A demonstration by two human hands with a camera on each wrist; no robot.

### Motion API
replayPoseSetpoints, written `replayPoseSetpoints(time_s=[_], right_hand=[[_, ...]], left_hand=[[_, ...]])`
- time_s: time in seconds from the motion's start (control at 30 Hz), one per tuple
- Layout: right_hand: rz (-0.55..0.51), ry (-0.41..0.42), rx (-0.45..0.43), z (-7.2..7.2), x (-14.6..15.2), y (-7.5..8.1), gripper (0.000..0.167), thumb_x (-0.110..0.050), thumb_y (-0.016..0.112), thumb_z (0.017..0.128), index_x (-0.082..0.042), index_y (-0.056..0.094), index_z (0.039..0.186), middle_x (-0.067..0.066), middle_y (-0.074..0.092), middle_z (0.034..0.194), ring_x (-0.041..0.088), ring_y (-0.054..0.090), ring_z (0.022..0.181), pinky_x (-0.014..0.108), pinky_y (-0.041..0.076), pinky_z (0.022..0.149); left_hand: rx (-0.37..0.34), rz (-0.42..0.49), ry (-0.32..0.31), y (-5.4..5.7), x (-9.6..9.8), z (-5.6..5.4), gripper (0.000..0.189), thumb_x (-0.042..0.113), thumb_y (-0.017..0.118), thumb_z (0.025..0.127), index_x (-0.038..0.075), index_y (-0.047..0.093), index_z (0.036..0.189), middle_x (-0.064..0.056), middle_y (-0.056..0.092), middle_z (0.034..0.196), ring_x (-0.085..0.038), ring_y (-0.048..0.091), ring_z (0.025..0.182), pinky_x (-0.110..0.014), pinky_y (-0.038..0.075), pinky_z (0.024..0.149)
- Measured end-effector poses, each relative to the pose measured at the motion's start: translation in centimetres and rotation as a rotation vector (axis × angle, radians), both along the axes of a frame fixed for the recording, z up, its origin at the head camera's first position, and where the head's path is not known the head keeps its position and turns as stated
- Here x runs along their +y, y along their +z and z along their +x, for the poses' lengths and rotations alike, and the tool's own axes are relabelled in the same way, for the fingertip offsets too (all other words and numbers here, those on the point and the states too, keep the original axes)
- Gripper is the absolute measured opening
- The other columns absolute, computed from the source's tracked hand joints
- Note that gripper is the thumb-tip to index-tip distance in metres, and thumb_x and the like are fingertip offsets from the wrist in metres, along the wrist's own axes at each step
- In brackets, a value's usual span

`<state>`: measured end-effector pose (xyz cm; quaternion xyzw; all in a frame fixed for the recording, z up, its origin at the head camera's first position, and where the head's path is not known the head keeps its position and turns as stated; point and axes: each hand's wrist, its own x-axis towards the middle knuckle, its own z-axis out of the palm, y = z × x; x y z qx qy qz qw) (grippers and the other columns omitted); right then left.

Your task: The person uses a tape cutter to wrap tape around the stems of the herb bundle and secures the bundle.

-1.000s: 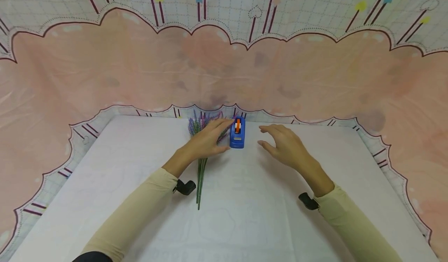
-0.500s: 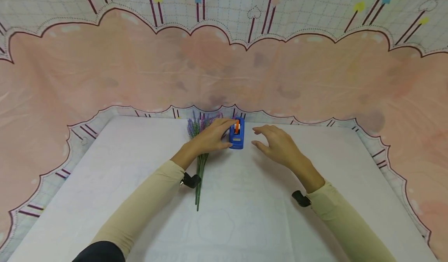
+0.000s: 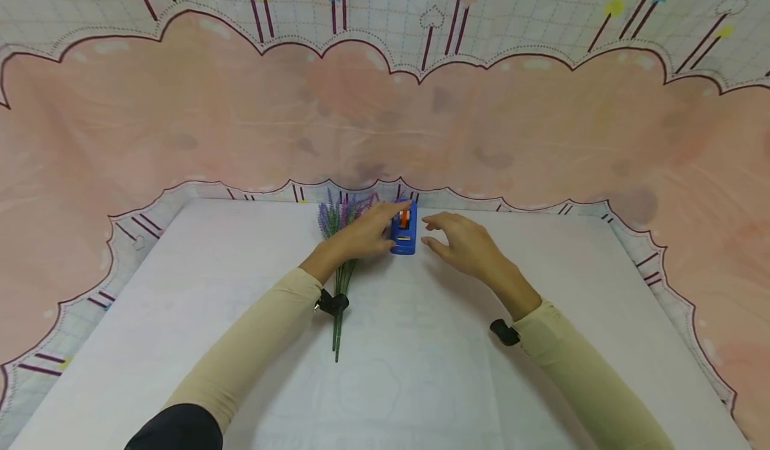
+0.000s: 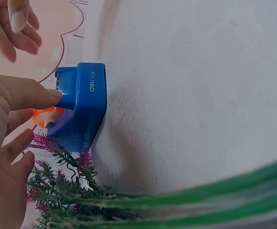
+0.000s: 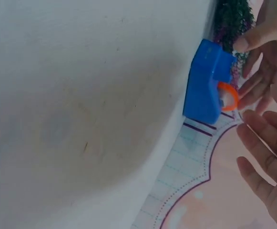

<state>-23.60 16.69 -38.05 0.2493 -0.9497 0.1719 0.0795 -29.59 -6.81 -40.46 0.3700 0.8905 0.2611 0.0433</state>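
A blue tape dispenser (image 3: 404, 241) with an orange core (image 4: 42, 117) stands near the far edge of the white table. My left hand (image 3: 361, 234) reaches over the flowers to its left side, fingers loosely bent. In the left wrist view that thumb (image 4: 45, 98) overlaps the front end of the dispenser. On the other side my right hand (image 3: 466, 244) is a short gap away, fingers relaxed and holding nothing; the right wrist view shows its fingers (image 5: 260, 152) apart from the blue body (image 5: 201, 90). Purple artificial lavender (image 3: 327, 219) lies partly beneath my left hand.
The green stems (image 3: 340, 276) of the lavender point toward the near side, passing under the left wrist's black camera (image 3: 333, 303). Behind the white tabletop (image 3: 433, 383) hangs a pink and white patterned cloth (image 3: 385, 122).
My right hand has moved left, closer to the tape dispenser. My left hand has edged slightly over the dispenser's left side. The lavender and dispenser stay in place on the table.
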Motion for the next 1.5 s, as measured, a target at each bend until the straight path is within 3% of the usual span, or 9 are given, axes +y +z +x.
replayPoseSetpoints(time_s=[0.3, 0.5, 0.67, 0.83, 1.07, 1.3, 1.5], right_hand=[[-0.087, -0.003, -0.06, -2.8, -2.0, -0.9, 0.034, -0.021, 0.071, 0.096, -0.007, 0.07, 0.127, 0.008, 0.073, 0.109, 0.023, 0.069, 0.101, 0.044, 0.056, 0.09], [-0.127, -0.018, -0.108, -4.8, -3.4, -1.5, 0.035, -0.02, 0.072, 0.096, -0.008, 0.07, 0.129, 0.006, 0.071, 0.096, 0.021, 0.066, 0.09, 0.039, 0.056, 0.08], [-0.162, -0.044, -0.099, -5.6, -4.3, -1.9, 0.026, -0.02, 0.075, 0.093, -0.007, 0.076, 0.116, 0.005, 0.068, 0.087, 0.019, 0.062, 0.078, 0.034, 0.052, 0.067], [-0.197, -0.064, -0.091, -6.0, -4.9, -2.2, 0.019, -0.018, 0.075, 0.093, -0.004, 0.076, 0.105, 0.006, 0.066, 0.084, 0.019, 0.059, 0.076, 0.032, 0.049, 0.063], [-0.262, -0.092, -0.131, -5.8, -5.1, -2.1, 0.011, -0.014, 0.071, 0.095, -0.005, 0.076, 0.099, 0.007, 0.069, 0.09, 0.02, 0.061, 0.082, 0.033, 0.053, 0.071], [-0.415, -0.081, -0.175, -5.4, -4.4, -2.6, 0.013, -0.014, 0.068, 0.098, -0.002, 0.071, 0.098, 0.009, 0.065, 0.092, 0.022, 0.059, 0.084, 0.034, 0.049, 0.075], [-0.537, -0.063, -0.205, -5.0, -3.8, -3.1, 0.012, -0.013, 0.067, 0.099, -0.001, 0.068, 0.096, 0.011, 0.068, 0.095, 0.021, 0.065, 0.086, 0.032, 0.054, 0.078]], left_hand=[[-0.091, 0.111, 0.022, -0.4, -0.2, -0.6, 0.098, 0.001, 0.074, 0.087, 0.007, 0.012, 0.163, -0.006, 0.044, 0.158, -0.033, 0.032, 0.149, -0.054, 0.026, 0.12], [-0.126, 0.181, 0.045, -0.5, -0.2, -0.7, 0.105, -0.001, 0.076, 0.086, 0.007, 0.007, 0.164, -0.01, 0.046, 0.156, -0.029, 0.038, 0.146, -0.047, 0.031, 0.119], [-0.139, 0.194, 0.056, -0.5, -0.1, -0.6, 0.107, -0.001, 0.077, 0.085, 0.008, 0.006, 0.164, -0.012, 0.045, 0.156, -0.031, 0.037, 0.146, -0.049, 0.029, 0.119], [-0.141, 0.193, 0.055, -0.6, -0.1, -0.6, 0.107, -0.002, 0.076, 0.084, 0.008, 0.005, 0.164, -0.01, 0.045, 0.157, -0.03, 0.035, 0.148, -0.05, 0.023, 0.122], [-0.155, 0.204, 0.048, -0.6, 0.0, -0.8, 0.106, -0.003, 0.074, 0.084, 0.007, 0.005, 0.164, -0.013, 0.043, 0.158, -0.031, 0.033, 0.149, -0.052, 0.013, 0.124], [-0.19, 0.201, 0.039, -0.9, 0.5, -0.8, 0.099, -0.004, 0.072, 0.086, 0.003, 0.01, 0.163, -0.015, 0.035, 0.161, -0.029, 0.032, 0.149, -0.047, 0.024, 0.122], [-0.125, 0.134, 0.034, -1.1, 0.7, -1.1, 0.089, -0.003, 0.075, 0.083, -0.003, 0.026, 0.158, -0.02, 0.033, 0.159, -0.033, 0.032, 0.148, -0.047, 0.027, 0.121]])
